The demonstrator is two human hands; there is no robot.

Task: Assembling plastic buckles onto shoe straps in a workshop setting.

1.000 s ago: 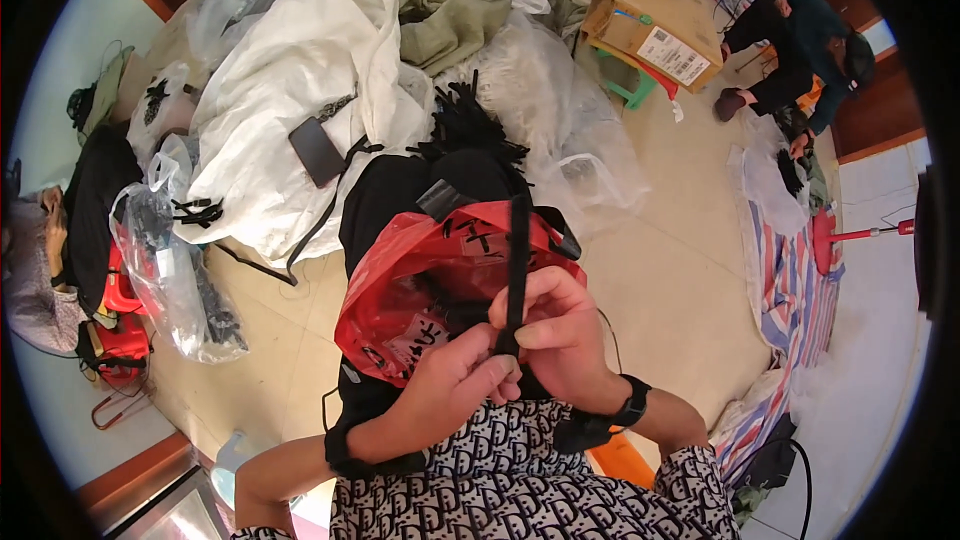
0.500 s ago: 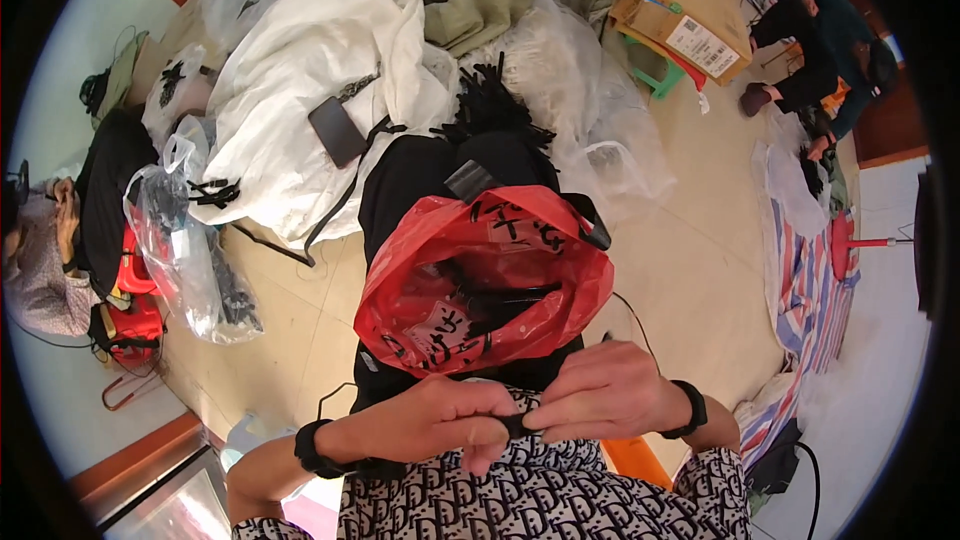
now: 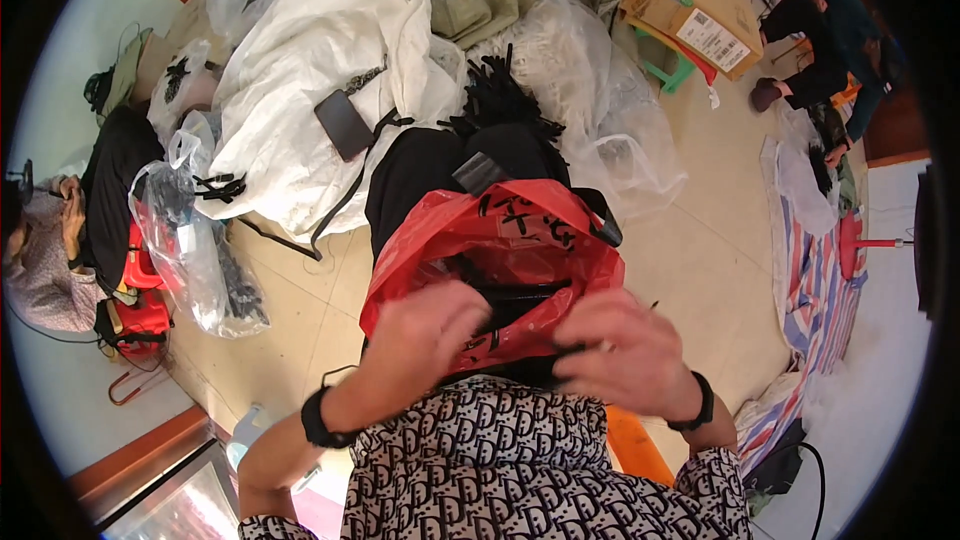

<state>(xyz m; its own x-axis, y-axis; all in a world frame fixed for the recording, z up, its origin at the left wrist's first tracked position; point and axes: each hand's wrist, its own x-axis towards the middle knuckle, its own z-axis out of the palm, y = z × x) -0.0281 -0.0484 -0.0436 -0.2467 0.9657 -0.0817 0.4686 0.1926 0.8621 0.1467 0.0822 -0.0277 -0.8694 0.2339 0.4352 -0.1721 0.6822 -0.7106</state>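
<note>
An open red plastic bag point(image 3: 440, 215) with black markings rests on my black-clad lap, and dark items point(image 3: 520, 295) lie inside it. My left hand point(image 3: 432, 328) hovers over the bag's near left side, its fingers curled and smeared by motion. Over the near right side is my right hand point(image 3: 622, 345), also blurred, with something dark by its fingertips that I cannot make out. Whether either hand grips anything is unclear. A black bundle of strips point(image 3: 500, 105) lies just beyond my knees, and a small dark flat piece point(image 3: 480, 173) sits at the bag's far rim.
White cloth point(image 3: 290, 70) bearing a dark rectangular phone-like object point(image 3: 343, 126) spreads ahead. Clear plastic bags point(image 3: 195, 240) lie left. A cardboard box point(image 3: 690, 15) rests on a green stool point(image 3: 660, 68). Other people sit at far right and left. Striped sheeting point(image 3: 815, 290) lies right.
My hands have come apart and moved forward from near my waist to over the bag's near side. The small black piece pinched between them before is no longer clearly visible.
</note>
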